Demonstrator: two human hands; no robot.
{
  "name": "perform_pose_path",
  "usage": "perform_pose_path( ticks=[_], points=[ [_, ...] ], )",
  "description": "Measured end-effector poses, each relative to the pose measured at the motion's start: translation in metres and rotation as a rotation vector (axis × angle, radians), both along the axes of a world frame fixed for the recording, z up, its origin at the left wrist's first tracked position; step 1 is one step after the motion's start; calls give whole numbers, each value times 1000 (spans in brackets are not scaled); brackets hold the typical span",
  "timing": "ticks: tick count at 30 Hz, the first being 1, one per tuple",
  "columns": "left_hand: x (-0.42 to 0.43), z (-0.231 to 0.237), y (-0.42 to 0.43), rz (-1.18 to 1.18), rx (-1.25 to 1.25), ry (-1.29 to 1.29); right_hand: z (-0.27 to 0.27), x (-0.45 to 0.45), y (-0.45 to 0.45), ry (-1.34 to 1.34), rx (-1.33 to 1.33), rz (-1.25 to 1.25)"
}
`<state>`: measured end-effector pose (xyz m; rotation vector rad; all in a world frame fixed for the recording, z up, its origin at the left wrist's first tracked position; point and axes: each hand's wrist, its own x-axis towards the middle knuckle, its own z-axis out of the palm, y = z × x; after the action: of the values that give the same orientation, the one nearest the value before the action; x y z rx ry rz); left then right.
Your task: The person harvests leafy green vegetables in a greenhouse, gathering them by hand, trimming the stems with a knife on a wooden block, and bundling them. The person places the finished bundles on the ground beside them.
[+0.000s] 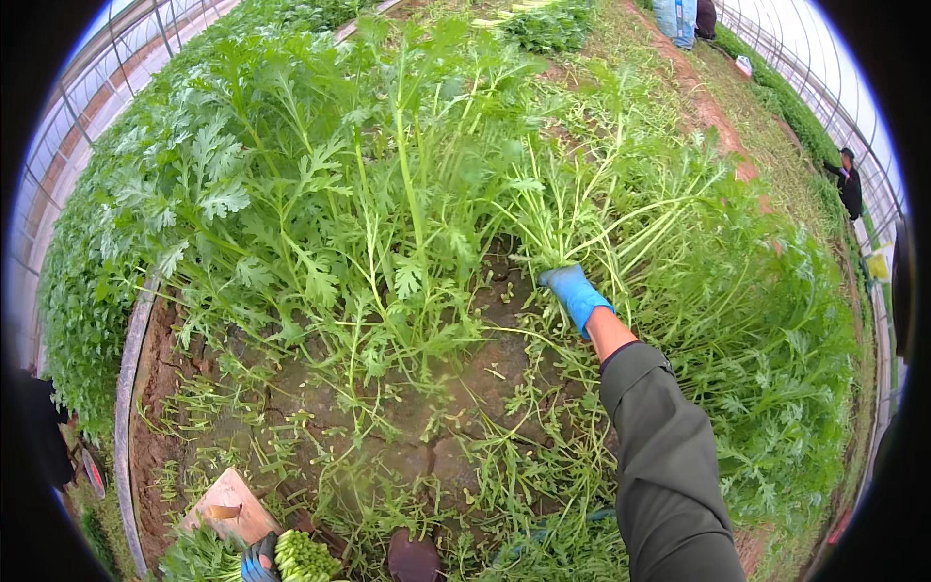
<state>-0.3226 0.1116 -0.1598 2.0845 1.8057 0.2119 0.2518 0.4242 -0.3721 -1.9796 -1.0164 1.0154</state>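
Note:
My right hand (pixel 574 295), in a blue glove, is closed around the stem bases of a bunch of crown daisy greens (pixel 564 244). The stems fan upward and right from it. At the bottom left edge, what appears to be my left hand (pixel 258 561), in a dark and blue glove, lies against a bundle of cut greens (pixel 302 556) with pale stem ends; its grip is partly cut off by the frame. Beside it, a wooden board (pixel 231 502) bears a small tan object (pixel 222 511). Tall leafy greens (pixel 313 189) stand before me, over soil with cut stubble.
A dark boot (pixel 414 556) is at the bottom. A bed edging (pixel 131 407) runs along the left. Greens (pixel 785 393) spread at right. Farther off are a blue and white sack (pixel 675 22) and a person in dark clothes (pixel 848 185). Another person's dark sleeve (pixel 44 429) shows at left.

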Motion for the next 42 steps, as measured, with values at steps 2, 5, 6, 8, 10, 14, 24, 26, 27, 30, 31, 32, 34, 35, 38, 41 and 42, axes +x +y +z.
perform_pose_path(
  ticks=[2, 5, 6, 8, 10, 14, 24, 26, 27, 30, 31, 32, 34, 35, 38, 41, 42],
  points=[
    [0, 0, -1, -11, 31, -20, 38, 0, -22, -94, -56, 4],
    [2, 1, -1, -13, 44, 1, 115, 1, -60, 76, 61, 0],
    [2, 2, -3, -2, 58, 23, 145, -1, -71, 136, 88, -37],
    [3, 3, -6, 40, 52, 37, 215, -5, -96, 149, 144, -61],
    [1, 4, -8, 39, 61, -5, 292, -6, -133, 136, 204, -23],
    [-9, 1, -4, -35, -116, -10, 431, -19, -228, -174, 235, 194],
    [-18, -6, 1, -41, -128, 212, 568, -52, -416, -1727, 209, 310],
    [-23, -9, 9, -97, -231, 296, 577, -50, -440, -1939, 277, 356],
    [-25, -11, 15, -115, -266, 339, 579, -50, -452, -1973, 232, 367],
    [-35, -15, 24, -214, -263, 275, 581, -50, -489, -2121, 161, 408],
    [-36, -13, 26, -195, -311, 247, 583, -49, -500, -2120, 174, 394],
    [-38, -7, 28, -186, -305, 215, 583, -48, -510, -2120, 189, 389],
    [-32, 19, 26, -162, -268, 141, 584, -47, -529, -2133, 180, 391],
    [-27, 41, 24, -117, -232, 134, 584, -48, -536, -2165, 237, 403],
    [17, 128, 11, -272, 99, -589, 576, -59, -550, -2245, 344, 428],
    [83, 221, -18, -815, 166, -856, 564, -83, -554, -2209, 560, 496],
    [111, 244, -28, -975, 133, -849, 562, -92, -554, -2190, 700, 525]
  ],
)
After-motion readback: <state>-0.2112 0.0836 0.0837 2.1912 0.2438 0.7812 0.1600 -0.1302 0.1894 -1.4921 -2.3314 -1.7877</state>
